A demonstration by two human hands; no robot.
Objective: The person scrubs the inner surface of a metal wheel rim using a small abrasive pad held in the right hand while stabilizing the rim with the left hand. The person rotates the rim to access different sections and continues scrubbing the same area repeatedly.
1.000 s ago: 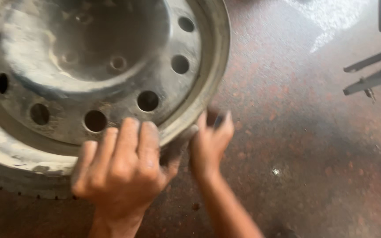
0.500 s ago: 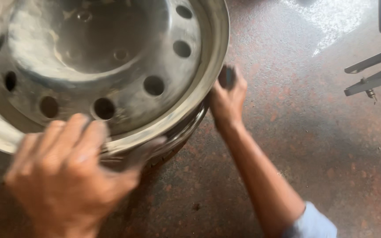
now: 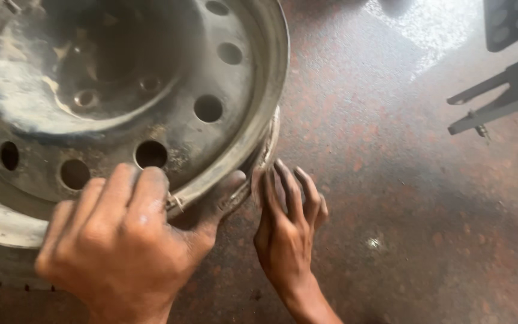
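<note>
Steel fills the upper left of the head view: a worn, dusty steel wheel rim, its dished centre ringed with round vent holes and smaller bolt holes, lies on a mottled reddish-brown floor. The outer lip of the rim curves from 12 o'clock round to about 5 o'clock, and beneath that lip, near 4 o'clock, a second rolled edge with a ragged, scuffed look shows.

The left hand is clamped on the lip at the 6 o'clock side, fingers curled over the top into the dish and thumb pressed up under the edge, so it is closed around the metal. The right hand is flat and open, fingers together and pointing up toward 12 o'clock, its fingertips touching the lower rolled edge near 5 o'clock; it grips nothing.

By its look the rim is heavy and wholly rigid, so it will not flex under a grip and is likely to pivot or slide on the floor more readily than it lifts. The dust coating could make the smooth dish slippery; the lip offers the surest purchase, and the vent holes would take fingers too. The ragged lower edge may be sharp, so a flat palm there seems safer than a wrapped grip.

Off at 3 o'clock, dark metal bars lie well apart from the rim.
</note>
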